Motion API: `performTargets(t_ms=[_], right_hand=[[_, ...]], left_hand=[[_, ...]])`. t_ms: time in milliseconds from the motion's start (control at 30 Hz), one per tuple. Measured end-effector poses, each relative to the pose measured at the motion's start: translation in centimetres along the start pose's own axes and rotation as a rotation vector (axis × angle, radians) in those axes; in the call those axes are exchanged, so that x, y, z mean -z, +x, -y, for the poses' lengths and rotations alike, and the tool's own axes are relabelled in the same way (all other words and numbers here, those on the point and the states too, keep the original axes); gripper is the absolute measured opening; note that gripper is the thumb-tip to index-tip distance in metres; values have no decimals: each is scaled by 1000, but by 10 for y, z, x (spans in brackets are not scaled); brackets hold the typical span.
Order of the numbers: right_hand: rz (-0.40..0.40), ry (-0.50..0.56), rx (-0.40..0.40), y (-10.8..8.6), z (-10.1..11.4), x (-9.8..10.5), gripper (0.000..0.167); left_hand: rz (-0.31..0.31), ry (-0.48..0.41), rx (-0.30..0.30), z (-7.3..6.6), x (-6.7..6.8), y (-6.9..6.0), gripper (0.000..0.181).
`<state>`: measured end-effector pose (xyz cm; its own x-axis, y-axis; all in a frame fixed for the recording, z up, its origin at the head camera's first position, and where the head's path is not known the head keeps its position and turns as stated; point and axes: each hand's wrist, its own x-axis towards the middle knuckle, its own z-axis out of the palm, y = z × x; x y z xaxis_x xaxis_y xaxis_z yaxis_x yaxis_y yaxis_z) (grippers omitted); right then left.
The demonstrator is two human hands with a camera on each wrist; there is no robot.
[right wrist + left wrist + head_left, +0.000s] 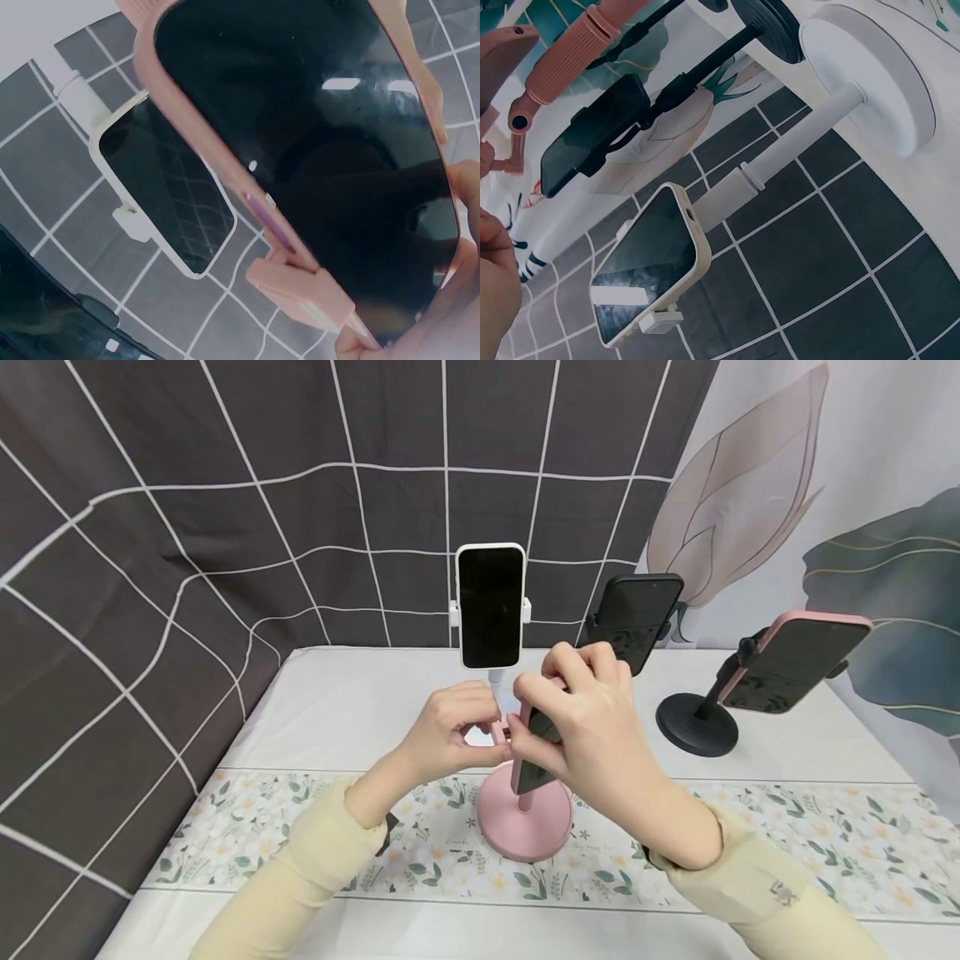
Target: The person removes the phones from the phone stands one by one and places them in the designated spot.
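Pink-cased black-screened phone (534, 774), head view: right hand (588, 718) pinches it over round pink base (525, 828); left hand (453, 731) at pink plastic clamp (498, 732), hold unclear. Left wrist: hand cropped. Right wrist: clamp touches phone's edge; best squared before release.

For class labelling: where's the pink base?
Head view: the pink base stands just right of centre on the floral strip, below the left hand and right hand.

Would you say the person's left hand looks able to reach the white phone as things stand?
Probably yes: the white phone stands beyond the left hand with nothing visibly blocking the way, though that hand must first leave the pink clamp.
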<state>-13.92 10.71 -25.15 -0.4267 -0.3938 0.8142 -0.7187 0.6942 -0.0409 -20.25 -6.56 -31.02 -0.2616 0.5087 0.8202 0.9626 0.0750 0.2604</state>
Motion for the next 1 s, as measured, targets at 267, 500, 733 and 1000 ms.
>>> performTargets(t_ms=[267,500,733,1000], right_hand=[[4,45,26,-3,-3,3,10],[-28,91,53,-6,-5,3,7],[-42,101,75,-6,-5,3,4],[-33,117,79,-7,-5,3,5]], left_hand=[[40,149,11,-11,3,0,27],[37,511,-82,-26,-1,0,16],[-31,708,-120,-34,-4,1,19],[-1,644,-4,-40,-5,-2,19]])
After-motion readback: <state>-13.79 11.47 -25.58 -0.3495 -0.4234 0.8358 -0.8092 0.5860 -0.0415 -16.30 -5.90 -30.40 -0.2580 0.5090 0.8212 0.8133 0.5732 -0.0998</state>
